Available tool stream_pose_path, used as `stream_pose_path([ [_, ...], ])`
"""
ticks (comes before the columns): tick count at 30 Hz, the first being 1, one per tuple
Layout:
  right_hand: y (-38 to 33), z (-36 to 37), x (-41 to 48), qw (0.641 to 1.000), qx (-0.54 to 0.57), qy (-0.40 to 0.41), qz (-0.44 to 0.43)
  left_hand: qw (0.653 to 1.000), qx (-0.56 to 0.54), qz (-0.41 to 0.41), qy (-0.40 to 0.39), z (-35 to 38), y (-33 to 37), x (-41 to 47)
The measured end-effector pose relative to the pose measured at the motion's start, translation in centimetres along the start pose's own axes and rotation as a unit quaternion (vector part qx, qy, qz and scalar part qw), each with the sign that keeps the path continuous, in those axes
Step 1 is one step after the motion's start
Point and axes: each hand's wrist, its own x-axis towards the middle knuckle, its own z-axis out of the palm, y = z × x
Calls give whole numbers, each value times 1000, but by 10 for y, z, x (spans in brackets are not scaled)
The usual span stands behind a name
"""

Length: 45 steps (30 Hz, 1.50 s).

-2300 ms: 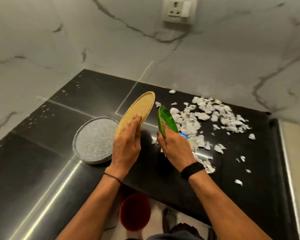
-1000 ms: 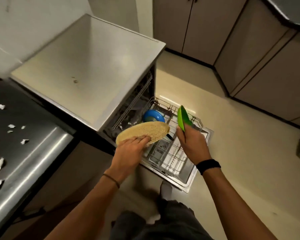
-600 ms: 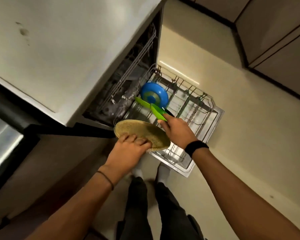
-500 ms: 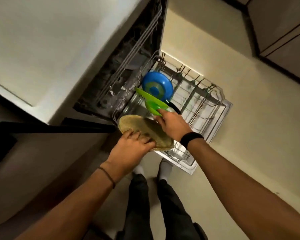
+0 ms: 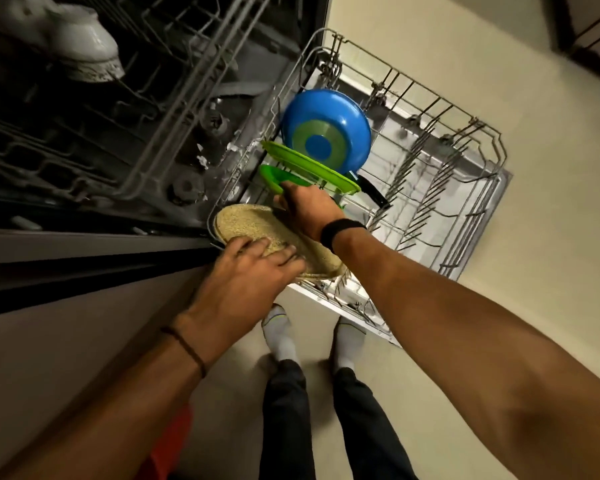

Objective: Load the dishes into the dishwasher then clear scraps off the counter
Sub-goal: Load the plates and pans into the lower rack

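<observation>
While right fingers (image 5: 293,192) clasp its rim, green plate (image 5: 272,176) juts left

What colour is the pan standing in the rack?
The pan is blue, with a green ring round a blue centre; clearest in the head view.

**Domestic kitchen, viewed from above.** A dishwasher (image 5: 160,140) stands open, its wire lower rack (image 5: 458,174) drawn out over a pale beige floor (image 5: 499,323). Tableware occupies the rack: a blue pan (image 5: 329,126) on edge with its underside outward, a green plate (image 5: 312,168) just beside it, and a second green plate (image 5: 271,174) and a speckled tan plate (image 5: 253,223) at the near side. A white bowl (image 5: 84,46) sits in the dark upper rack (image 5: 174,74). Flat cabinet doors (image 5: 593,26) meet the floor at upper right. The person's feet (image 5: 281,330) are in white socks, which suggests a home.
</observation>
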Motion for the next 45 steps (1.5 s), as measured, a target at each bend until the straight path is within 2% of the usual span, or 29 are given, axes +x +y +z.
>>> stream_pose_path([
  [10,5,-12,33,1000,-14,1,17,1000,-9,-17,9,4,-24,19],
  [16,28,-26,65,997,-16,-17,75,1000,-20,-23,3,1,-32,41],
  [19,23,-26,79,997,-34,-16,63,999,-31,-19,-1,3,-35,52],
  [22,18,-28,88,997,-39,-5,59,998,-61,-30,-16,-1,-39,67],
  [25,23,-33,82,998,-40,12,53,998,-34,-26,-47,7,-42,81],
  [29,36,-50,63,995,45,81,47,998,-35,-23,-43,16,-48,100],
  [33,46,-51,40,958,202,191,75,999,-25,-18,-38,16,-51,107],
  [39,50,-44,5,880,390,251,107,996,-30,-20,-76,2,-63,125],
  [42,49,-40,-10,845,445,268,128,996,-29,-9,-83,-4,-62,136],
  [45,48,-34,-23,838,453,270,138,992,-39,-9,-118,-16,-61,146],
])
